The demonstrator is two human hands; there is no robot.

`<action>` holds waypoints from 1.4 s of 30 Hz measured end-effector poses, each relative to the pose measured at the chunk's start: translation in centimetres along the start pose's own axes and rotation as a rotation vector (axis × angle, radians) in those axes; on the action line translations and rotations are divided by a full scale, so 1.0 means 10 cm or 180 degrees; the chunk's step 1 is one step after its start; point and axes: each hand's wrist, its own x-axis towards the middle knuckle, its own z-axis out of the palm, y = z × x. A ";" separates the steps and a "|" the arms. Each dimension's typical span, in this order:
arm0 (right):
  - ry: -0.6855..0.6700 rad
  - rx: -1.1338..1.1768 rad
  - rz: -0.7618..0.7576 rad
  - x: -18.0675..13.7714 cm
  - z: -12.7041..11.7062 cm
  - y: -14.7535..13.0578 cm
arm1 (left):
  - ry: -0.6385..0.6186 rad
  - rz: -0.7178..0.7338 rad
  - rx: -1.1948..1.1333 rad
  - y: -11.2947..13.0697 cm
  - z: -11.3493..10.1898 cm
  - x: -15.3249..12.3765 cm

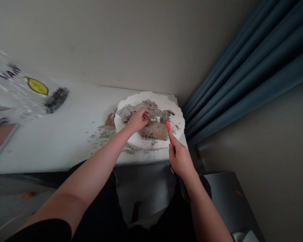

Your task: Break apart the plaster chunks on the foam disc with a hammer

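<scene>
**A:** What is hard to make out here?

**B:** The left hand (138, 120) lies on the rubble in the middle of the white scalloped pad (151, 96). Its fingers curl down over the grey fragments (127, 111), and I cannot tell whether its grip closes on a piece or only presses on it. The hammer (168, 126) has a small, blurred head, and the fist hides the bottom of its red handle. Far to the left of the pad, the frame edge cuts off a clear plastic bag (17, 90) and a flat brown panel (0, 137).

**A:** What does the pad carry?

**B:** It carries a brown block (155, 131) towards its near side, with grey fragments behind it and dust all over. One brown shard (111, 119) lies just off the pad's left rim. Grey crumbs (103, 132) lie scattered on the tabletop (65, 144) beside the shard.

**A:** And the right hand?

**B:** The right hand (179, 158) is at the pad's near right rim, its grip clenched round the hammer handle. The hammer head is over the rubble, just right of the left hand's fingers. A blue curtain (242, 77) hangs to the right of the pad.
</scene>
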 end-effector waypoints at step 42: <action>-0.0028 0.0462 0.0304 0.04 0.04 0.31 | -0.0930 0.0615 0.1465 -0.01 -0.22 0.00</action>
